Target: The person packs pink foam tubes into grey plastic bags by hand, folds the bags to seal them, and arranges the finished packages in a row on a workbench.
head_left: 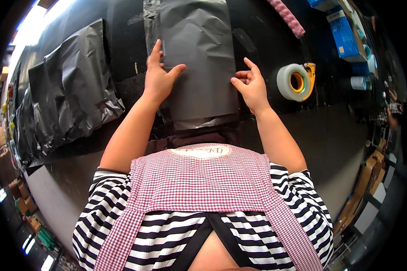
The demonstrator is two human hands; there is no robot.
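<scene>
A smooth dark grey plastic bag [199,67] lies lengthwise on the black table, in front of my body, with faint creases toward its far end. Another layer shows under its near edge. At its left edge is my left hand [159,79], fingers pointing away and thumb spread over the bag. Just beside its right edge hovers my right hand [252,88], index finger raised and the others loosely bent, with nothing visible in it. To the right of that hand sits a roll of clear tape [285,82] on a yellow dispenser [311,77].
A crumpled pile of grey plastic bags [72,86] covers the table's left side. Pink bubble wrap [288,18] lies at the far right. Blue boxes [343,36] and a small roll [358,83] line the right edge. Cardboard [364,185] stands beyond the table at lower right.
</scene>
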